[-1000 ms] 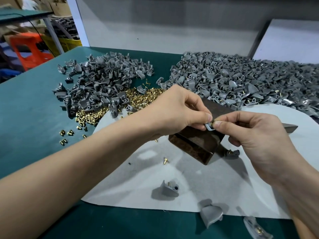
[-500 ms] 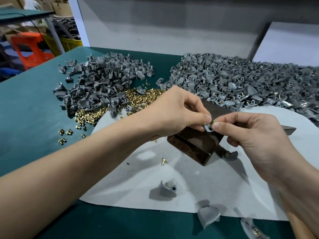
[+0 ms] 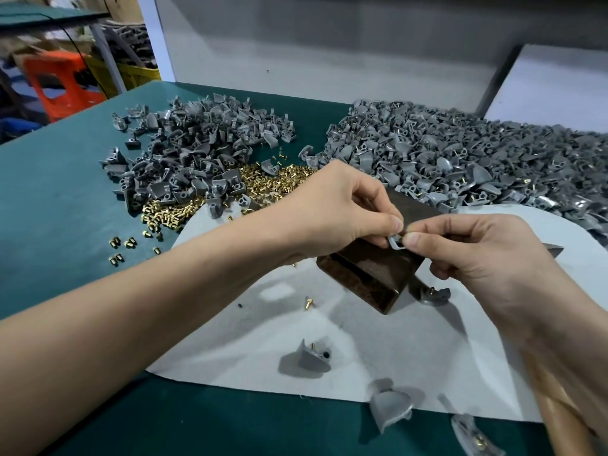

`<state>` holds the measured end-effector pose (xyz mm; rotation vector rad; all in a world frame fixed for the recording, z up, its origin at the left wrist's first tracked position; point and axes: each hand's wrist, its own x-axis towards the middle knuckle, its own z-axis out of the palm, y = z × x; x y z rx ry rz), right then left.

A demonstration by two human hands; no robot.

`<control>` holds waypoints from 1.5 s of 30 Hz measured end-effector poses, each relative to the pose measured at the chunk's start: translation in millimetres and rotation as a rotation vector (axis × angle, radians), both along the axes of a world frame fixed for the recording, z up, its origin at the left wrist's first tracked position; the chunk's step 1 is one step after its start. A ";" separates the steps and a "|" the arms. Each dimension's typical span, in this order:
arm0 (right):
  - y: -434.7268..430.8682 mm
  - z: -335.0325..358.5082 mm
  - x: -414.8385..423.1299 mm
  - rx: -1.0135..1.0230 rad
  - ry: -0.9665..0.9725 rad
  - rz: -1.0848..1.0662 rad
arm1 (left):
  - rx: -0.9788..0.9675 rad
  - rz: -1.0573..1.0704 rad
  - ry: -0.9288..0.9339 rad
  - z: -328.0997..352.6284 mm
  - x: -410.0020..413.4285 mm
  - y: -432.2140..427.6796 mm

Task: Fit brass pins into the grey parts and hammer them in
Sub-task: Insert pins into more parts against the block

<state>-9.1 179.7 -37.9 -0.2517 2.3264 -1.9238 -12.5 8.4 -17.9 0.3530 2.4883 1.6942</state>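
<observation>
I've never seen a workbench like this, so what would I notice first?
First, the two hands in the middle: the left hand and right hand pinch one small grey plastic part between them, over a dark brown block. Behind them, a huge heap of grey parts sprawls far right, a smaller grey heap far left, with a glittering pile of little brass pins at its near edge.

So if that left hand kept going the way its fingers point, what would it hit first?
Most likely the right hand, whose fingertips face the left hand across the small pale grey part both pinch; depth is hard to judge.
</observation>
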 end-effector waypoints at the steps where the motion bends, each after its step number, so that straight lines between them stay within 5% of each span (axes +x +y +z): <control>1: 1.6 0.7 -1.3 0.004 -0.011 0.023 | -0.007 -0.001 0.002 0.4 0.2 0.2; 18: 7.7 6.0 -5.3 -0.061 -0.117 0.094 | -0.004 -0.018 -0.011 1.4 2.5 1.4; 45: -0.3 -0.2 1.2 0.127 0.172 -0.009 | -0.046 -0.006 0.062 -1.8 1.7 2.5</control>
